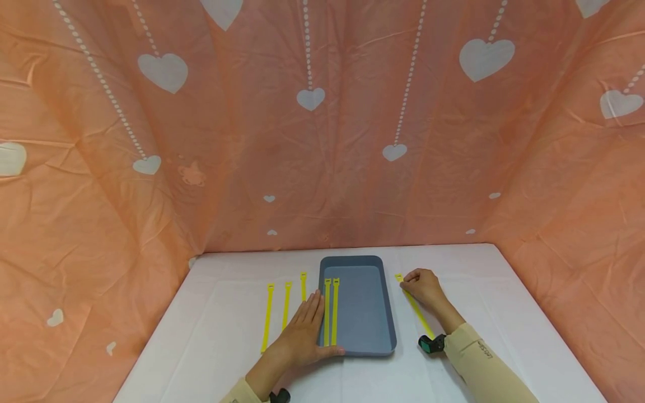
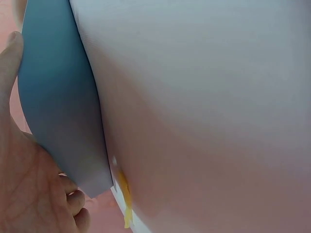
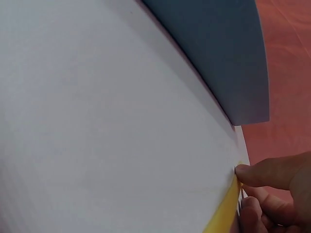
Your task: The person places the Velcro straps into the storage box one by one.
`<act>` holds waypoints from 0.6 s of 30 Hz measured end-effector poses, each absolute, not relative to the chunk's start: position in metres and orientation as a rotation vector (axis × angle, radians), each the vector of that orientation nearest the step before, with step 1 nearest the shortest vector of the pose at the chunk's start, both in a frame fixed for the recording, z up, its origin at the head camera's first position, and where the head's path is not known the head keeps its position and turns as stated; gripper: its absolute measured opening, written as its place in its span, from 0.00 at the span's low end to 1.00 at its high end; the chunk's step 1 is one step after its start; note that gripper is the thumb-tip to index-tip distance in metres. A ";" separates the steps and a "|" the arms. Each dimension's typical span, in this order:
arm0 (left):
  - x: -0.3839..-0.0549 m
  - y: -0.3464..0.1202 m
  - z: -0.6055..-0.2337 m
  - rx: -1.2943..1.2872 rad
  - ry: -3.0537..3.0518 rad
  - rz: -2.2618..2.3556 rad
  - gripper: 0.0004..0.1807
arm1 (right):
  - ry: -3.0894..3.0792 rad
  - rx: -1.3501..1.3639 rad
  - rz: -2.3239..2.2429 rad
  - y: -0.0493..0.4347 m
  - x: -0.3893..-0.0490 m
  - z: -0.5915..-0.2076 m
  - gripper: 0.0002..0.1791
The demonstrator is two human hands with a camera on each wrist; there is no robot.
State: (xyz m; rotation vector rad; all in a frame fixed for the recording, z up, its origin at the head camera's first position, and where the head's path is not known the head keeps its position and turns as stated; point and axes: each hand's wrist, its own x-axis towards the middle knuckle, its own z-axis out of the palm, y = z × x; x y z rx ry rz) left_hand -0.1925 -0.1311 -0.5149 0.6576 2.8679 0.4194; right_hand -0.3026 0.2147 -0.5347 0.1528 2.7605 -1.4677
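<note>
My right hand (image 1: pixel 425 289) pinches a yellow cable tie (image 1: pixel 419 313) between thumb and fingers, close to its slotted head. The strap slants down toward the wrist, right of the grey-blue tray (image 1: pixel 389 313). In the right wrist view, the thumb covers part of the yellow tie (image 3: pixel 224 211). My left hand (image 1: pixel 302 336) rests against the tray's near left corner, fingers straight along the left side and thumb stretched along the near edge. Inside the tray, two yellow ties (image 1: pixel 335 313) lie side by side at the left. The left wrist view shows the palm beside the tray wall (image 2: pixel 60 97).
Left of the tray, three more yellow ties (image 1: pixel 268 316) lie on the white tabletop (image 1: pixel 216 313), one partly behind the left hand. An orange cloth with white hearts (image 1: pixel 322 168) stands behind the table and along both sides.
</note>
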 end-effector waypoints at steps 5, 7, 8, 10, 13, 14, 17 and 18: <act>-0.193 -0.131 -0.517 0.654 2.877 0.408 0.72 | 2.765 0.151 -1.462 0.215 -0.302 -0.536 0.07; -0.194 -0.131 -0.517 0.655 2.876 0.413 0.72 | 2.768 0.151 -1.458 0.215 -0.302 -0.537 0.07; -0.194 -0.131 -0.518 0.658 2.878 0.418 0.72 | 2.770 0.146 -1.459 0.216 -0.302 -0.537 0.07; -0.194 -0.132 -0.519 0.663 2.874 0.435 0.72 | 2.774 0.134 -1.462 0.216 -0.301 -0.537 0.07; -0.194 -0.132 -0.519 0.677 2.871 0.451 0.72 | 2.770 0.111 -1.477 0.217 -0.300 -0.538 0.06; -0.194 -0.132 -0.519 0.681 2.872 0.456 0.72 | 2.764 0.103 -1.485 0.217 -0.300 -0.537 0.06; -0.193 -0.132 -0.519 0.679 2.868 0.449 0.72 | 2.733 0.092 -1.510 0.219 -0.300 -0.537 0.07; -0.194 -0.132 -0.519 0.674 2.866 0.443 0.72 | 2.721 0.095 -1.518 0.220 -0.300 -0.536 0.07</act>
